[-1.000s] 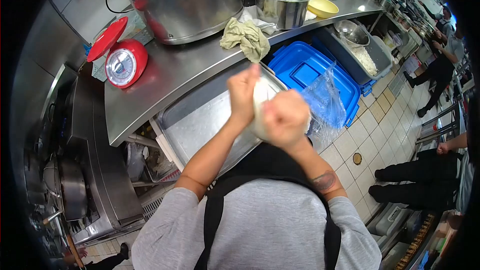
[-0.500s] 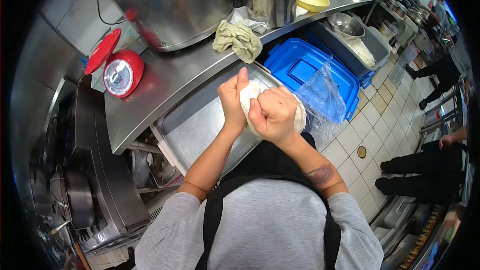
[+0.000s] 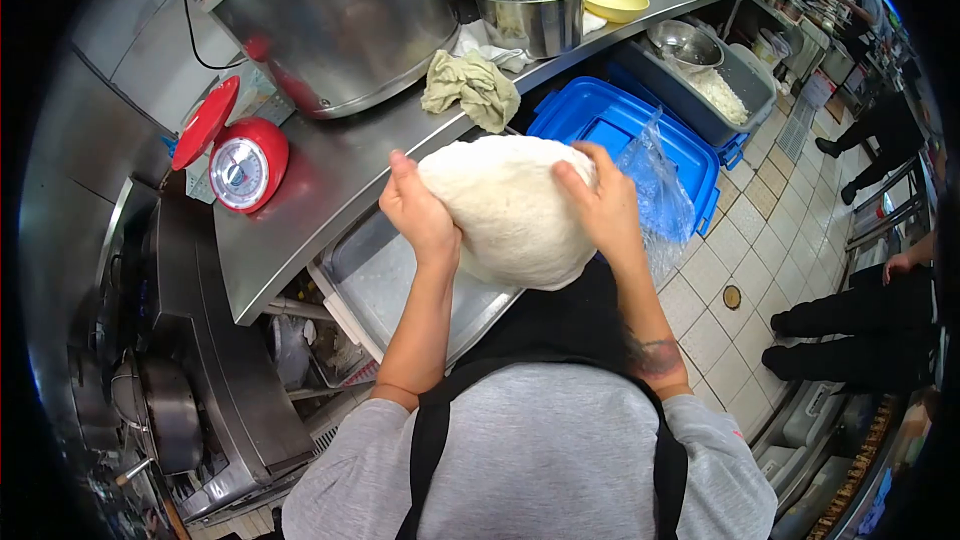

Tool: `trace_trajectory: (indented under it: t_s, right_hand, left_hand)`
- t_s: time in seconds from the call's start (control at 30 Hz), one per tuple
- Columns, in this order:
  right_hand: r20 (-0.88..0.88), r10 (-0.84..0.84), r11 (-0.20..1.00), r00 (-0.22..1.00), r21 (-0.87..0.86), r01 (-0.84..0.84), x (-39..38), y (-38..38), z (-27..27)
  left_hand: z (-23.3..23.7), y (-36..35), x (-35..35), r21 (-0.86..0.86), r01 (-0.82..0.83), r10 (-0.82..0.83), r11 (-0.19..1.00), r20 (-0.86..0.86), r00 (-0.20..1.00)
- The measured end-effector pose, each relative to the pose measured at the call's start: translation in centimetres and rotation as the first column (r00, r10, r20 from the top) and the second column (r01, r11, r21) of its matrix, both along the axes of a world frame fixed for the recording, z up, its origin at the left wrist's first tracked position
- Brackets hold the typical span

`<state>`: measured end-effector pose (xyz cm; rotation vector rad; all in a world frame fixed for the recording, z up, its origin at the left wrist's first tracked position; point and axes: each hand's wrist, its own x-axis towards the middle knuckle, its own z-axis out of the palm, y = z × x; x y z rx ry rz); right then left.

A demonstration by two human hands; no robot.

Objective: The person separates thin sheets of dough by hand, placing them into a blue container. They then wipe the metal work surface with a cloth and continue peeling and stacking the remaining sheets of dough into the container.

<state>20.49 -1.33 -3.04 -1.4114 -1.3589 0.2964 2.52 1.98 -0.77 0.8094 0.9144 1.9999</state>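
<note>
So both hands are working on one big lump of white dough [image 3: 510, 215] here. It's sitting between the palms, right in front of the black apron [image 3: 540, 325], and it's covering much of the metal tray [image 3: 370, 285] from this angle. The underside is hidden, so I can't tell if it's touching the tray.

The left hand [image 3: 422, 215] is cupping the left side of the dough, palm pressing in and thumb sticking up and away from it. Its fingers are mostly hiding behind the lump, so I can't tell how far they're spreading. The right hand [image 3: 607, 205] is gripping the other side, thumb lying across the top and fingers wrapping around the far right edge, so it's basically pinching that edge.

Both arms are reaching forward from the grey sleeves, elbows sitting lower and wider, with the forearms running up on either side of the dough. The left palm is facing inward, and the right one is too, just tilting over more.

As for the dough, it's a smooth rounded blob. If it's got a long axis, it's slanting a bit from upper left to lower right, with the rounded lower end pointing toward the apron.

Up on the steel bench [image 3: 290, 190], a crumpled cloth [image 3: 470, 90] is hanging over the edge, just beyond the dough.
</note>
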Motion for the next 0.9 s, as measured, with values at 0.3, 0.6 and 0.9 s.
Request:
trace_trajectory:
  t_s: [0.3,0.6,0.9]
  right_hand:
    - [-0.299,0.218,0.965,0.929,0.208,-0.159,-0.3,-1.8,3.0]
    - [-0.048,0.316,0.874,0.947,0.404,-0.271,-3.7,-2.1,3.1]
    - [0.269,0.197,0.811,0.943,0.495,-0.311,-5.8,-1.6,4.0]
  left_hand:
    - [0.4,0.7,-0.8,0.26,0.18,0.048,0.949,-0.68,0.731]
    - [0.3,-3.2,2.8,-0.018,0.43,-0.408,0.903,-0.357,0.84]
    - [-0.9,0.4,1.7,-0.015,0.2,-0.185,0.98,-0.447,0.875]
